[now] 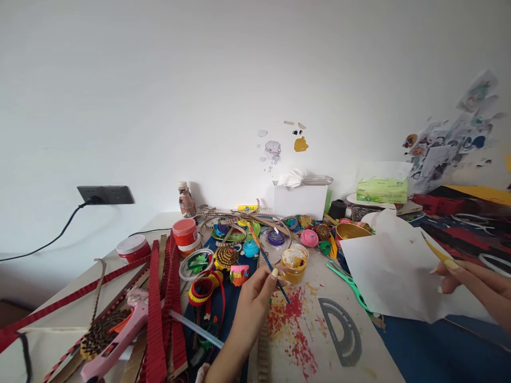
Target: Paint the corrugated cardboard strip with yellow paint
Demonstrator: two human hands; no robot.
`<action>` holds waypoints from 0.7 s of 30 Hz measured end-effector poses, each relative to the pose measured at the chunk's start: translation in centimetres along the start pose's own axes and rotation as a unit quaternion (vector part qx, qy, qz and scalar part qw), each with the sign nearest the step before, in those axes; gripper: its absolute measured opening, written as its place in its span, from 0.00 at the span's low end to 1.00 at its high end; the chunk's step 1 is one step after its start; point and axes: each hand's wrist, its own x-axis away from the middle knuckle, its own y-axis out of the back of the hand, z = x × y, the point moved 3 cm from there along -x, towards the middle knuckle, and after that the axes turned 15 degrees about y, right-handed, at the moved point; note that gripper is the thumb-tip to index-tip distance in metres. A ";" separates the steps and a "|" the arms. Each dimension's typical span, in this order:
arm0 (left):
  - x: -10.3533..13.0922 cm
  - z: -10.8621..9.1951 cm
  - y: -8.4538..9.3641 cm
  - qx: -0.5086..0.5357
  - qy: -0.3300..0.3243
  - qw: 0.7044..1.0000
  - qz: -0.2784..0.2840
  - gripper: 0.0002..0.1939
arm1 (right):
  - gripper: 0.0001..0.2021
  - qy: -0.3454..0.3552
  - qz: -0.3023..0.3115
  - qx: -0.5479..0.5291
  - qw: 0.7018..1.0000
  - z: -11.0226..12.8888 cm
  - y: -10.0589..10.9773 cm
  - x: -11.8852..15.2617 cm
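My left hand (259,290) pinches a blue-handled paintbrush (261,251), whose orange-coated tip points up and left. Just right of the hand stands an open jar of yellow paint (294,264) with smears around its rim. On the right, my right hand (459,276) holds a thin, curved yellow-painted piece (434,249) between its fingers, over a large white sheet of paper (393,266). Red and yellow paint stains mark the board (319,324) in the middle, below the jar.
A grey protractor (342,334) and green scissors (351,282) lie right of the stains. Red corrugated strips (155,308) and a pink glue gun (120,338) cover the left. Coiled paper pieces, red paint jars (184,232) and a tissue pack (382,190) stand farther back.
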 end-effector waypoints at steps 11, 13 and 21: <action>0.4 -0.4 -0.2 -0.010 0.008 1.000 -0.005 0.16 | 0.21 0.003 0.001 -0.071 0.997 1.6 -0.4 -1.7; 0.4 -0.4 -0.2 -0.013 0.010 1.000 -0.005 0.17 | 0.21 0.024 0.002 -0.080 0.997 1.5 -0.6 -1.8; 0.0 0.4 -0.2 -0.019 0.003 1.000 -0.007 0.19 | 0.21 0.048 0.030 -0.073 0.996 1.8 -1.4 -1.8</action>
